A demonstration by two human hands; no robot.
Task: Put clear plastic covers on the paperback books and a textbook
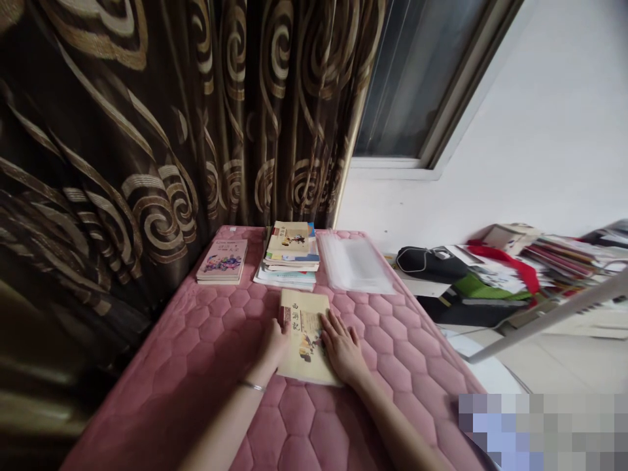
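A cream-coloured book [307,311] with dark Chinese characters and a small painted figure on its cover lies flat on the pink quilted surface [297,418] in front of me. At its left edge is my left hand [275,343], fingers curled in against the side and the thumb over the cover's edge; a silver bracelet circles that wrist. My right hand [346,350] rests flat on the right part of the cover, fingers stretched out. Whether the left fingertips reach under the book is hidden.
Farther back stand a pink book stack [223,261], a taller mixed book pile [289,252] and a stack of clear plastic sleeves [356,261]. A patterned curtain [245,118] borders the left and back. A cluttered shelf [490,268] and a grey pole [549,317] are at right.
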